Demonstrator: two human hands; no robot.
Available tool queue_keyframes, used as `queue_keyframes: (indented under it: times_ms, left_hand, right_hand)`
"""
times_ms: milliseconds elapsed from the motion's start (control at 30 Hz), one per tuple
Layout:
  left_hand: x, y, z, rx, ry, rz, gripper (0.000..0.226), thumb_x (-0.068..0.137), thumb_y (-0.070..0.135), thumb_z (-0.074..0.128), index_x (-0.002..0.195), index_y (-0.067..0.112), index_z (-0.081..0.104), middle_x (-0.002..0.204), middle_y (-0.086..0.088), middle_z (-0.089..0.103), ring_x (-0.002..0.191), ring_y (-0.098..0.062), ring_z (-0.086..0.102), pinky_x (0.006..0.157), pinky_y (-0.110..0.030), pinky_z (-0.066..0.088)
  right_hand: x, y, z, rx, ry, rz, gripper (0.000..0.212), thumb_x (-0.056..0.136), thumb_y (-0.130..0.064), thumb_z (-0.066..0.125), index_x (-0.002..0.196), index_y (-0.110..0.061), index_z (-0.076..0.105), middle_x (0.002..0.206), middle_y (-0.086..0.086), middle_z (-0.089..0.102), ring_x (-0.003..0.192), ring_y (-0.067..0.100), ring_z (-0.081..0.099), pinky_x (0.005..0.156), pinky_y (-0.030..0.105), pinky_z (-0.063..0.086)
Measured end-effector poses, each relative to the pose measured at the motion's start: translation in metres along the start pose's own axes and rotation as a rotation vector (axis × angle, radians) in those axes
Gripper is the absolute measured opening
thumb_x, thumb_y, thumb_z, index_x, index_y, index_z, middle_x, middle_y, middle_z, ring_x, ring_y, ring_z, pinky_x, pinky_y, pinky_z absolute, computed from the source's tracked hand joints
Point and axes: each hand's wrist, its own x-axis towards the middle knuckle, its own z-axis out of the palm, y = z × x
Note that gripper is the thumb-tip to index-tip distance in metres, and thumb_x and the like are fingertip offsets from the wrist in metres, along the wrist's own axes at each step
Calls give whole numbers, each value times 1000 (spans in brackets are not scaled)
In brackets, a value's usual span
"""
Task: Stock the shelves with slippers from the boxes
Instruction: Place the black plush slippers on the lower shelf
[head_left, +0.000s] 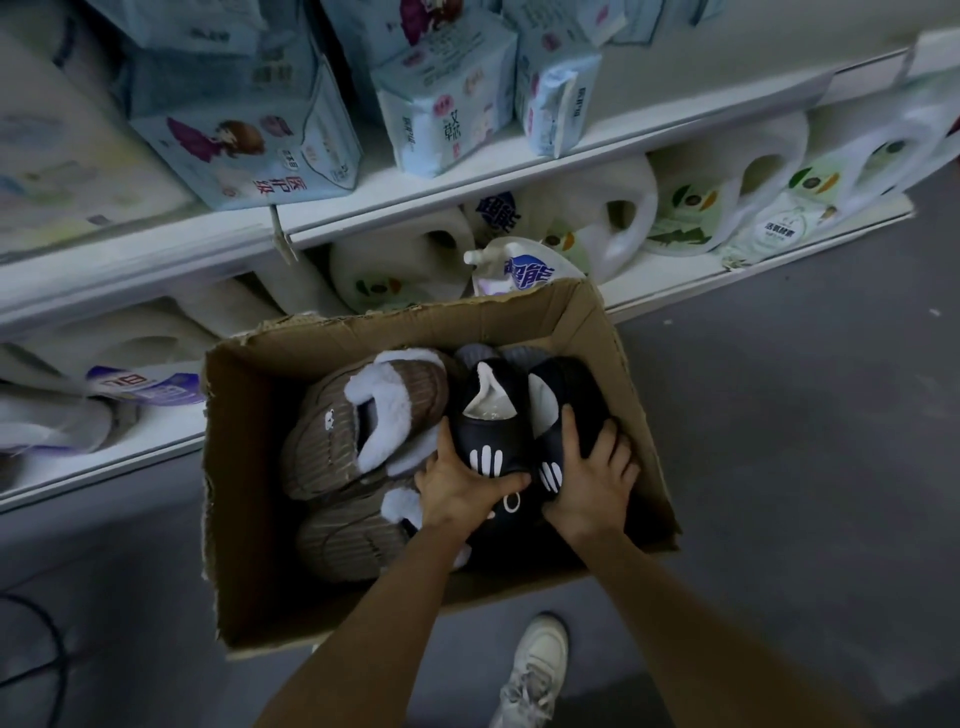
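Note:
An open cardboard box (249, 467) sits on the floor in front of the shelves. Inside lie brown corduroy slippers with pale fleece lining (337, 431) on the left and a pair of black slippers with white paw prints (488, 415) on the right. My left hand (457, 488) grips the toe end of the left black slipper. My right hand (592, 478) is curled round the right black slipper (566, 395). Grey slippers (498, 353) peek out behind the black pair.
The lower shelf (675, 291) holds white detergent jugs (613, 218) and refill pouches (524, 270). The upper shelf (467, 182) carries pale blue packs (249, 140). Grey floor lies to the right. My white sneaker (535, 670) stands below the box; a dark cable (57, 660) is at the left.

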Motion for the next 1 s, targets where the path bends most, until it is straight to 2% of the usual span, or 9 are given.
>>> queue_keyframes:
  times_ms: [33, 167, 267, 400, 500, 567, 700, 867, 1000]
  left_hand:
    - [-1, -1, -4, -7, -3, 3, 144, 22, 83, 82, 146, 55, 14, 142, 5, 53, 132, -25, 48, 93, -51, 54]
    - [-22, 4, -24, -17, -25, 78, 136, 33, 67, 87, 149, 45, 20, 143, 6, 54, 135, -20, 46, 110, -45, 43]
    - [-35, 2, -37, -64, -43, 84, 131, 35, 60, 90, 147, 47, 22, 138, 11, 57, 132, -16, 48, 111, -42, 42]
    - [-67, 11, -56, -144, -57, 122, 133, 38, 53, 94, 150, 42, 24, 129, 20, 58, 125, -6, 54, 109, -39, 45]
    - [-98, 39, -78, -160, -7, 195, 132, 39, 52, 95, 150, 43, 26, 132, 18, 59, 123, -2, 55, 107, -36, 48]
    - [-115, 65, -95, -158, 46, 239, 131, 39, 55, 94, 150, 45, 25, 138, 15, 55, 128, -7, 52, 108, -39, 46]
    - [-142, 117, -130, -141, 191, 354, 127, 42, 58, 91, 149, 48, 24, 140, 15, 53, 131, -17, 49, 108, -46, 45]
    - [-177, 174, -182, -279, 342, 448, 126, 40, 61, 92, 145, 60, 22, 132, 18, 58, 122, -18, 56, 92, -49, 56]
    - [-204, 222, -233, -344, 443, 573, 119, 44, 51, 93, 146, 49, 31, 132, 19, 59, 122, -9, 57, 99, -43, 53]
  right_hand:
    - [0, -2, -3, 33, 0, 15, 120, 64, -40, 78, 152, -37, -4, 152, 21, 10, 135, 41, 17, 107, 54, 26]
    - [1, -3, -20, 92, -5, 66, 112, 65, -40, 78, 150, -42, 5, 143, 16, 19, 125, 39, 25, 97, 55, 36]
    - [-5, -4, -36, 182, 23, 106, 107, 65, -36, 78, 149, -45, 12, 142, 15, 20, 124, 38, 25, 94, 53, 39]
    - [-29, 5, -69, 457, 107, 140, 98, 64, -32, 81, 146, -45, 29, 143, 14, 27, 122, 35, 26, 93, 50, 44]
    - [-51, 17, -112, 666, 172, 112, 98, 60, -26, 86, 144, -43, 39, 140, 13, 34, 122, 33, 28, 94, 43, 37]
    - [-63, 18, -150, 763, 206, 95, 98, 58, -21, 88, 143, -40, 43, 139, 15, 38, 124, 34, 30, 96, 39, 33]
    - [-79, 11, -222, 918, 268, -17, 100, 55, -17, 90, 139, -46, 44, 134, 11, 43, 126, 33, 34, 106, 44, 32]
    - [-104, -9, -300, 1180, 278, -220, 102, 56, -9, 89, 135, -55, 44, 133, -3, 42, 127, 21, 43, 105, 47, 42]
    - [-109, -40, -353, 1330, 279, -391, 100, 57, -2, 90, 135, -49, 48, 137, -3, 47, 123, 14, 52, 101, 47, 48]
